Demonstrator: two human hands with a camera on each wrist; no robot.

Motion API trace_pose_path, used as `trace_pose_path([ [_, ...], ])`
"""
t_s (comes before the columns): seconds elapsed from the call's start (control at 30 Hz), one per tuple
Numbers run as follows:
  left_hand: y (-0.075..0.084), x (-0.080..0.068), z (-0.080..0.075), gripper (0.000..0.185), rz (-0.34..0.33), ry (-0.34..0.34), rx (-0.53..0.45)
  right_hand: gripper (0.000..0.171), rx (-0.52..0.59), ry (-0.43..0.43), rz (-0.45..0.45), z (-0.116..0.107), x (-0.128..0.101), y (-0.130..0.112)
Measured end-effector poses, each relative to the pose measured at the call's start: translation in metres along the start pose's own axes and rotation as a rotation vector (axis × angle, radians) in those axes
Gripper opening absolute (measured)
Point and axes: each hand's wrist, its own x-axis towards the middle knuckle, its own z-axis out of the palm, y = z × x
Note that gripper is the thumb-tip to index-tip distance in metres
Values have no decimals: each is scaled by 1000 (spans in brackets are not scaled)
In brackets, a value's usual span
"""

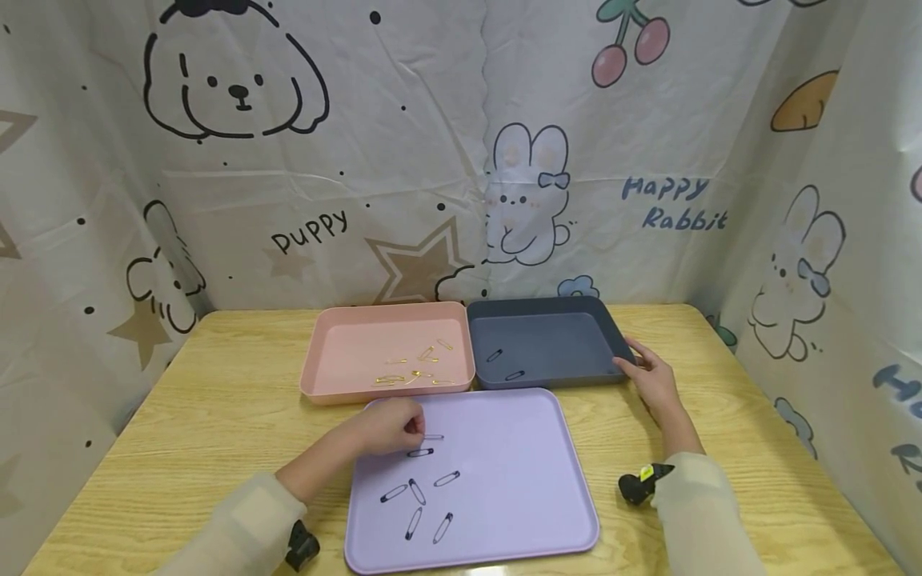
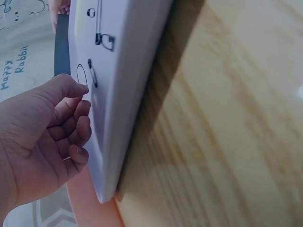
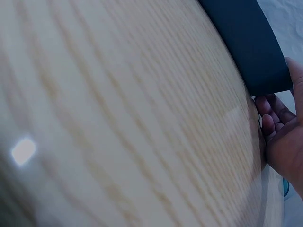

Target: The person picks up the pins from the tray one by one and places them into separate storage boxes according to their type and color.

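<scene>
Over the upper left of a lavender tray (image 1: 511, 480), my left hand (image 1: 389, 426) pinches a safety pin (image 2: 81, 74) between thumb and forefinger, its other fingers curled. Below that hand lie several loose black safety pins (image 1: 446, 478). My right hand (image 1: 654, 380) grips the right end of a dark blue-grey tray (image 1: 555, 344), thumb at the near wall and fingers round the side. Two black safety pins (image 1: 515, 375) lie in the dark tray's left part. Gold safety pins (image 1: 391, 379), several of them, lie in a pink tray (image 1: 346, 352) left of it.
The pink and dark trays stand side by side at the back of the wooden table (image 1: 216, 416), just behind the lavender tray. A printed curtain (image 1: 403, 160) closes off the back and both sides. Each sleeve carries a black wrist camera (image 1: 637, 486).
</scene>
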Motion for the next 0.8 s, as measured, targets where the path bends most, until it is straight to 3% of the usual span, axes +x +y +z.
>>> trace_pose_path([
  [0.43,8,17,-19,5,-9,42,-63,66,-7,-5,-4,0,-1,-1],
  [0.8,20,39,-36,3,73,114,-69,67,-7,1,-8,1,2,3],
])
